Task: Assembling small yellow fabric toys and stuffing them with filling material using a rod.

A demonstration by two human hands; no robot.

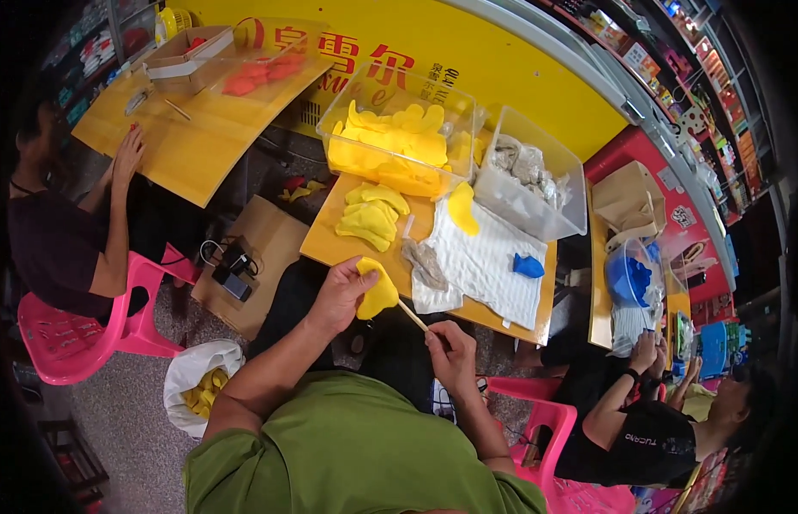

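Observation:
My left hand [337, 301] is closed on a curved, flat yellow soft piece [380, 295], held above my lap in front of the table edge. A thin wooden stick [413, 316] is pinched in my right hand [453, 355]. The stick's far end meets the lower edge of the yellow piece; whether it goes inside is hard to see. On the yellow table [328, 242] lies a stack of similar yellow pieces [370, 221]. A white towel [495, 257] bears one more yellow curved piece [462, 209] and a small blue piece [528, 266]. Beside them rests a greyish crumpled bundle [426, 264].
Behind the stack stands a clear bin [352, 79] full of yellow pieces, and next to it another clear bin [521, 208] with greyish bundles. A white bag [181, 370] of yellow pieces is on the floor. Co-workers [60, 201] [643, 437] sit at tables on both sides.

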